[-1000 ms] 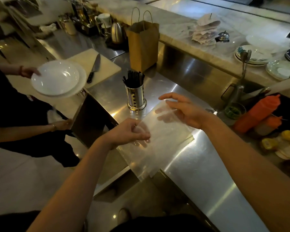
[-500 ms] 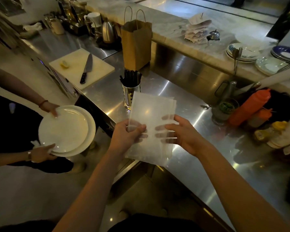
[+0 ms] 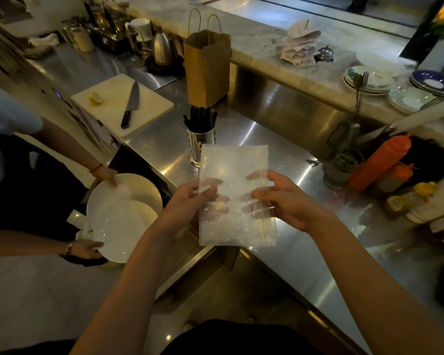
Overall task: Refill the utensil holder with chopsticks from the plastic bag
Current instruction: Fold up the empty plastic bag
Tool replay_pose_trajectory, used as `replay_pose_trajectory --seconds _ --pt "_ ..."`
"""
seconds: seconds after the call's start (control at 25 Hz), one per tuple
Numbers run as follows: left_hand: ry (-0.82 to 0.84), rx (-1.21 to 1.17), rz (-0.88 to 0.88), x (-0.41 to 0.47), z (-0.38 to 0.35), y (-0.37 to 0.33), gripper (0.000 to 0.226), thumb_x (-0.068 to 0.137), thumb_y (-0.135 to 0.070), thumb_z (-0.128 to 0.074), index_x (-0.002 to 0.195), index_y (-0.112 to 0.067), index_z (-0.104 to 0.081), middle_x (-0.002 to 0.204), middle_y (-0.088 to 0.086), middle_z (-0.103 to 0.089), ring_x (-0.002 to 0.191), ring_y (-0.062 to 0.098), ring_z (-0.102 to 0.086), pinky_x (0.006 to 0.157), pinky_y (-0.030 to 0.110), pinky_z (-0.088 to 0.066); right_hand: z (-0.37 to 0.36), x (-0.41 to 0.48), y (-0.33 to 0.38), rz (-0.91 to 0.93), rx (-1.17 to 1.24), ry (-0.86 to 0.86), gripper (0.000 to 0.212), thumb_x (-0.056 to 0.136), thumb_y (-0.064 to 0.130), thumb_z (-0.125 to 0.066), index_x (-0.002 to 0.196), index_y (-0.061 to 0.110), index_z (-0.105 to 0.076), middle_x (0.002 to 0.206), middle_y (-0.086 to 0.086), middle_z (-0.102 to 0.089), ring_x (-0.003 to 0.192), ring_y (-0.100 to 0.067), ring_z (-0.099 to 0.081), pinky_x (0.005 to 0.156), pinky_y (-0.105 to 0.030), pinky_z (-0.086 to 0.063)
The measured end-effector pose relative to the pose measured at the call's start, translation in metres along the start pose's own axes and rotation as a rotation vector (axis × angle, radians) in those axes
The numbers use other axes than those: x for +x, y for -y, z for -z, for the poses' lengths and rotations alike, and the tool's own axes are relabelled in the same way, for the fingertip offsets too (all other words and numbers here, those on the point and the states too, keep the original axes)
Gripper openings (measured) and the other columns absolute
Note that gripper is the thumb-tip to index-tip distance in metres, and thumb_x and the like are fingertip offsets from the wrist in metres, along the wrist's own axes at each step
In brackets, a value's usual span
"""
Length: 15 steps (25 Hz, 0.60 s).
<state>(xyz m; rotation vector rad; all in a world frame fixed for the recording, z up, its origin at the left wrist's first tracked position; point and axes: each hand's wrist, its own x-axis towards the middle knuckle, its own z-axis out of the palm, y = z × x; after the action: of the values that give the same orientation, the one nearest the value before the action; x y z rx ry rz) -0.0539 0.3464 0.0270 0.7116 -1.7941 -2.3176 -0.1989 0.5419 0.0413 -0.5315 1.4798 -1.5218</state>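
No legible text in view. The label on the yellow bottle at the right edge of the counter is blurred. Print on the receipts stacked on the far ledge is too small to read

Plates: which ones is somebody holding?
The plain white plates at the left, held by another person. The patterned plates and the blue-rimmed plates sit on the marble counter.
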Motion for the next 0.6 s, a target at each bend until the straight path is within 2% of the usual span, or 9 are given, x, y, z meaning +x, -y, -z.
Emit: replay_pose_trajectory --seconds 0.16,0.4,0.52,0.56,0.6 --pt "0.11 -0.001 0.003 -0.001 0.009 -0.004 0.026 0.093 -0.017 -0.06 0.116 -0.023 -0.07 0.111 0.004 -0.074 0.104 0.025 -0.07 0.081 0.04 -0.059 0.003 0.001 0.003 -0.005 0.049 0.06 0.03 0.094 0.007 -0.056 0.118 0.024 -0.061 0.113 -0.016 -0.071 0.1 -0.039 -0.069 0.074 -0.039 -0.058" --pt "0.243 -0.071 -0.047 -0.002 0.019 -0.005 0.031 0.091 -0.02 -0.059 0.12 -0.027 -0.069 0.115 0.0 -0.071 0.104 0.024 -0.069 0.08 0.038 -0.061 0.0 -0.004 0.008 0.038 0.187 0.073 0.032 0.086 0.006 -0.063 0.113 0.023 -0.065 0.116 -0.022 -0.068 0.101 -0.041 -0.068 0.071 -0.037 -0.059" --pt "0.243 -0.15 -0.036 -0.003 0.018 -0.002 0.023 0.089 -0.016 -0.061 0.106 -0.023 -0.076 0.105 0.005 -0.076 0.095 0.021 -0.074 0.074 0.031 -0.06 -0.005 -0.008 0.009 0.053 0.227 0.017 0.028 0.085 0.001 -0.059 0.109 0.013 -0.068 0.113 -0.022 -0.068 0.099 -0.038 -0.069 0.069 -0.034 -0.058" --pt "0.238 -0.153 -0.033 -0.003 0.018 -0.001 0.021 0.089 -0.014 -0.061 0.101 -0.02 -0.078 0.103 0.007 -0.076 0.093 0.02 -0.074 0.072 0.029 -0.06 -0.006 -0.009 0.01 0.055 0.2 -0.004 0.026 0.088 -0.004 -0.055 0.1 0.012 -0.07 0.108 -0.02 -0.069 0.097 -0.038 -0.068 0.068 -0.033 -0.058" --pt "0.236 -0.148 -0.034 -0.004 0.017 -0.002 0.021 0.089 -0.012 -0.06 0.096 -0.018 -0.079 0.103 0.006 -0.076 0.091 0.018 -0.074 0.07 0.027 -0.06 -0.006 -0.01 0.01 0.062 0.155 -0.031 0.031 0.091 -0.008 -0.049 0.088 0.013 -0.072 0.101 -0.016 -0.068 0.093 -0.036 -0.066 0.065 -0.032 -0.057"
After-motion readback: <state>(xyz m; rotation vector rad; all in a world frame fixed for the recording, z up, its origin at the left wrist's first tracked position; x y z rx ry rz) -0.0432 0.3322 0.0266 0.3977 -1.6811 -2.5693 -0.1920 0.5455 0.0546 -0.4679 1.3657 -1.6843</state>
